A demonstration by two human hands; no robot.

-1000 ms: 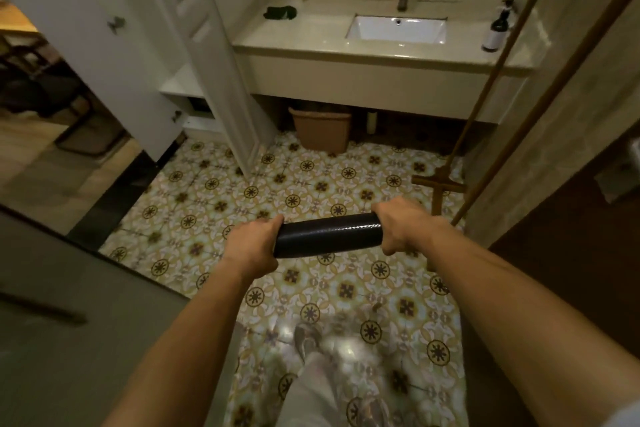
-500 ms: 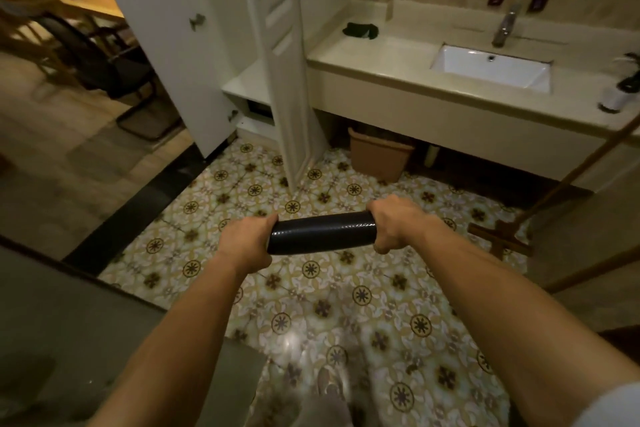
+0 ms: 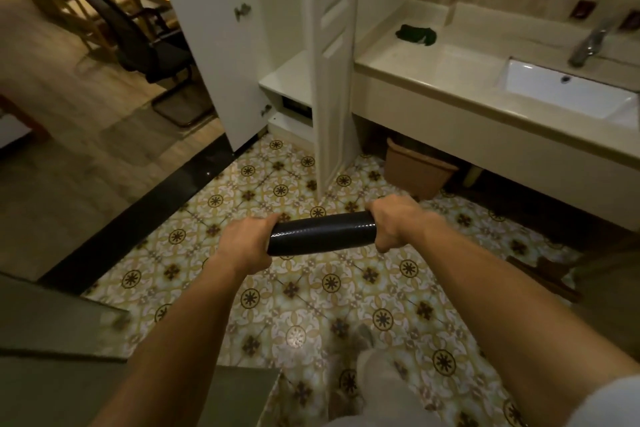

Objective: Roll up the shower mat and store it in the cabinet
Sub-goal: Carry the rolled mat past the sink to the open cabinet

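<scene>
The shower mat [image 3: 322,233] is a tight black roll held level in front of me, above the patterned tile floor. My left hand [image 3: 247,242] grips its left end and my right hand [image 3: 394,222] grips its right end. Ahead stands the tall white cabinet [image 3: 287,80] with both doors swung open: the left door [image 3: 221,45] and the narrow right door [image 3: 330,80]. White shelves show between the doors, with a dark gap under the lower one. The roll is about a step short of the cabinet.
A vanity counter [image 3: 433,80] with a white sink [image 3: 568,90] and faucet runs along the right. A brown bin [image 3: 419,170] sits under it. A dark cloth [image 3: 415,34] lies on the counter. A black threshold [image 3: 145,215] leads left to a room with a chair [image 3: 145,42].
The view has swung left and moved closer to the cabinet, which now sits straight ahead. Both hands keep the same hold on the rolled mat.
</scene>
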